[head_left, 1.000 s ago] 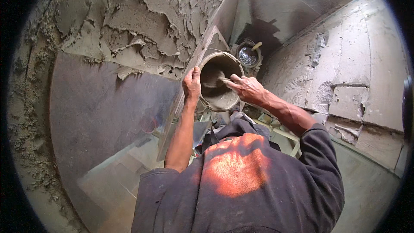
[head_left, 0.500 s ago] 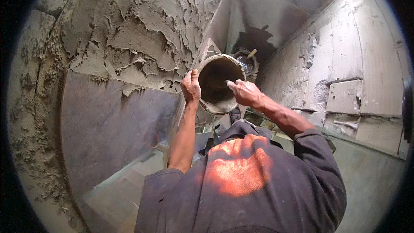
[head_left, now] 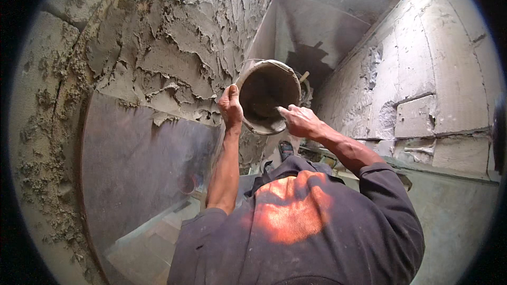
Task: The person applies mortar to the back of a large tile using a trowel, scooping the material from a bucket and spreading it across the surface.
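A mortar-crusted bucket (head_left: 289,74) is tilted in front of me, its mouth facing me and its thin wire handle up by the far rim. My left hand (head_left: 231,106) is closed on the bucket's left rim, thumb up. My right hand (head_left: 301,120) is closed at the right side of the mouth, its fingertips reaching inside. Whatever it grips is hidden by the fingers and the dark interior. Inside, a dull grey patch shows low down; its nature is unclear. Just behind the bucket, a pale tool handle (head_left: 303,77) sticks up from a partly hidden container (head_left: 307,91).
Rough, flaking mortar covers the wall (head_left: 174,47) on the left, above a smooth dark panel (head_left: 148,158). Pale blocks (head_left: 422,111) with chipped joints form the right wall. My sandalled foot (head_left: 285,149) stands below the bucket. A dark wet patch (head_left: 306,60) marks the far surface.
The bucket has shifted slightly up in view and covers more of the container behind it. My right hand has moved slightly down along its mouth. The left hand keeps its hold.
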Available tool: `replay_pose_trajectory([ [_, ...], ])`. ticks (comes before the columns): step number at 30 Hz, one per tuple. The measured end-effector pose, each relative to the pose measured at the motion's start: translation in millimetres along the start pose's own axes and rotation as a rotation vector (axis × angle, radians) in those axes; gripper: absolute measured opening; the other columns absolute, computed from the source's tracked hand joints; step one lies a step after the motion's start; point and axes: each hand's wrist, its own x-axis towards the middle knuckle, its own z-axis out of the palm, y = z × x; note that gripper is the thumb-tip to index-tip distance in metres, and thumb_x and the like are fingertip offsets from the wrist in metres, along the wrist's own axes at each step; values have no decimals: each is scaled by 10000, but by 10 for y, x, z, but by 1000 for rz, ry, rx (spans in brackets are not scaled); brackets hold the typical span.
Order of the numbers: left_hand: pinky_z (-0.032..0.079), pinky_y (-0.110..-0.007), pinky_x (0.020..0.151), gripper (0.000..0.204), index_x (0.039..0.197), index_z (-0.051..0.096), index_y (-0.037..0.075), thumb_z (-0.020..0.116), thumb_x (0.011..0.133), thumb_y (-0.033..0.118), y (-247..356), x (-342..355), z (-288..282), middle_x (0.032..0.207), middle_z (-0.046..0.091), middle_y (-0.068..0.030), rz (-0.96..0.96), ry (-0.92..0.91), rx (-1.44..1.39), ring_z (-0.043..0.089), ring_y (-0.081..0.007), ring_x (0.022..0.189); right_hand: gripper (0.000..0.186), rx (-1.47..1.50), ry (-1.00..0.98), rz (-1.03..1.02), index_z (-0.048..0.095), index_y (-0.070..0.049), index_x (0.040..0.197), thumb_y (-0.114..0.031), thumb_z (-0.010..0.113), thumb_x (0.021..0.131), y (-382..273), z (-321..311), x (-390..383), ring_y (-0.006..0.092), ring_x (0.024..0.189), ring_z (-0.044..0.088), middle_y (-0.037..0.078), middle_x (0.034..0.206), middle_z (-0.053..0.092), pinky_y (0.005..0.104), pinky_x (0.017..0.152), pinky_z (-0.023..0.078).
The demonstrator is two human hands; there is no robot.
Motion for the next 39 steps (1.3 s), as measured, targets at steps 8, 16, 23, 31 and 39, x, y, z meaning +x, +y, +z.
replay_pose_trajectory([
  [8, 432, -292, 810, 405, 1028, 657, -41, 464, 989, 313, 171, -40, 102, 936, 670, -60, 63, 13, -165, 560, -146, 873, 282, 1858, -78, 433, 535, -68, 1150, -226, 544, 917, 186, -94, -211, 132, 558, 558, 95, 853, 639, 254, 453, 464],
  [16, 419, -250, 680, 378, 998, 642, -54, 496, 990, 295, 398, -119, 253, 782, 585, 8, 194, -32, -141, 489, -83, 752, 297, 2352, 6, 448, 511, -70, 1078, -343, 446, 981, -394, 111, 0, 139, 590, 541, 69, 791, 579, 277, 447, 457],
  [23, 462, -283, 707, 344, 1011, 655, -55, 498, 984, 249, 695, -21, 129, 832, 664, -60, 320, 94, 8, 572, -130, 761, 413, 1045, -172, 404, 493, 38, 1167, -296, 507, 923, 34, -27, -128, 202, 674, 632, 194, 816, 613, 380, 549, 511],
  [31, 446, -281, 651, 355, 980, 656, -44, 523, 975, 286, 819, 59, 240, 739, 638, -55, 362, 70, 33, 543, -109, 704, 474, 440, 426, -81, 427, 4, 1238, -226, 608, 865, 51, -361, -37, 372, 673, 640, 254, 784, 622, 450, 599, 513],
  [39, 449, -298, 651, 390, 974, 660, -44, 515, 973, 319, 892, 105, 245, 729, 634, -79, 388, 185, 55, 549, -118, 706, 366, 104, 355, 10, 448, -104, 1257, -249, 491, 924, 195, -72, -168, 439, 744, 619, 267, 749, 608, 515, 639, 486],
])
